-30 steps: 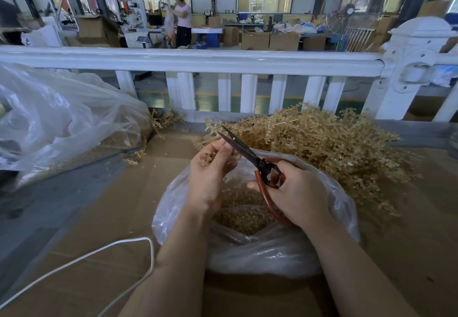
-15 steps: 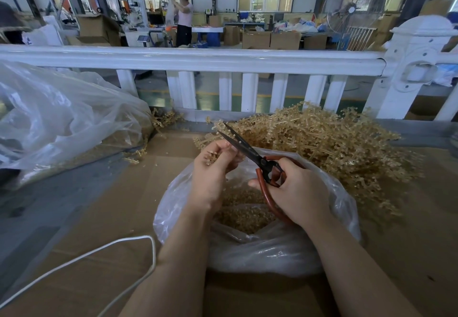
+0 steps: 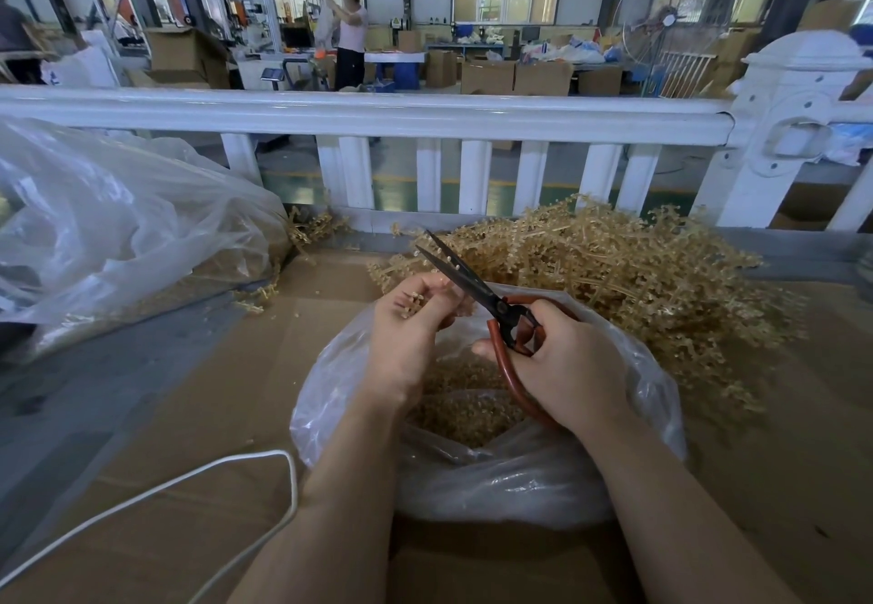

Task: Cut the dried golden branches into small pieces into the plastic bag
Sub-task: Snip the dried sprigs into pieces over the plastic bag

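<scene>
L hand [image 3: 406,343] pinches sprig [image 3: 410,305], R hand [image 3: 562,367] grips scissors [image 3: 477,284], blades now narrower over bag [image 3: 543,485]

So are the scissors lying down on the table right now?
No, the right hand grips the scissors by their red handles, holding them up over the plastic bag.

L hand [image 3: 406,329] curled, fingertips pinched together; R hand [image 3: 562,367] gripped round handles; both forearms extended fwd.
</scene>
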Available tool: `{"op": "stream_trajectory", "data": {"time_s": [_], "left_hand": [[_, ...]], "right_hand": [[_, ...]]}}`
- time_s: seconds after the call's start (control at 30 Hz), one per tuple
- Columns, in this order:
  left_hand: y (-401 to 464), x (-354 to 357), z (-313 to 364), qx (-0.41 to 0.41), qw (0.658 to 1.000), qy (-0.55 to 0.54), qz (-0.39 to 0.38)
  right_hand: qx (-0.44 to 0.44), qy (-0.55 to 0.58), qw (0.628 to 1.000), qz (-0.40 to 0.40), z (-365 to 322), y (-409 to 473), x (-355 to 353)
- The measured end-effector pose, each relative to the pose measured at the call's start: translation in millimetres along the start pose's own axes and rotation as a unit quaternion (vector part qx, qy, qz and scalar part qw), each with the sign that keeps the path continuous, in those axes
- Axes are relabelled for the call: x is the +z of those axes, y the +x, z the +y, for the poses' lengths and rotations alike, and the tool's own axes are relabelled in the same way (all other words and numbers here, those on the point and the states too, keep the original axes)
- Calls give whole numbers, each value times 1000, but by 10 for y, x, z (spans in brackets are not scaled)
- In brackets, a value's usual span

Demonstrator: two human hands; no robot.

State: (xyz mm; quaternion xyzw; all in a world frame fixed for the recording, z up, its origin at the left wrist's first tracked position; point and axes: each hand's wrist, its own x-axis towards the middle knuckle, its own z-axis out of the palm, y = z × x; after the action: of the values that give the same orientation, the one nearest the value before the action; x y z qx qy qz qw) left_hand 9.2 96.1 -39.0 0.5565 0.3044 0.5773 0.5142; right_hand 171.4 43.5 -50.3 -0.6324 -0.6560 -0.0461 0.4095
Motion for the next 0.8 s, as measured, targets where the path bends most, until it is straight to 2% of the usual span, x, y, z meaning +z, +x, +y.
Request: {"op": "stream_trajectory", "data": {"time_s": [0.4,0.67,0.8], "left_hand": [[33,-12,-29,-22,994,-104,37],[41,2,-1,-30,991,-123,36],[36,-3,-25,-19,996,-91,15]], "right_hand": [[-11,4,1000,-6,27,4,12],[-7,-4,1000,-6,22,3,2],[2,2,1000,-1,16,7,2]]}}
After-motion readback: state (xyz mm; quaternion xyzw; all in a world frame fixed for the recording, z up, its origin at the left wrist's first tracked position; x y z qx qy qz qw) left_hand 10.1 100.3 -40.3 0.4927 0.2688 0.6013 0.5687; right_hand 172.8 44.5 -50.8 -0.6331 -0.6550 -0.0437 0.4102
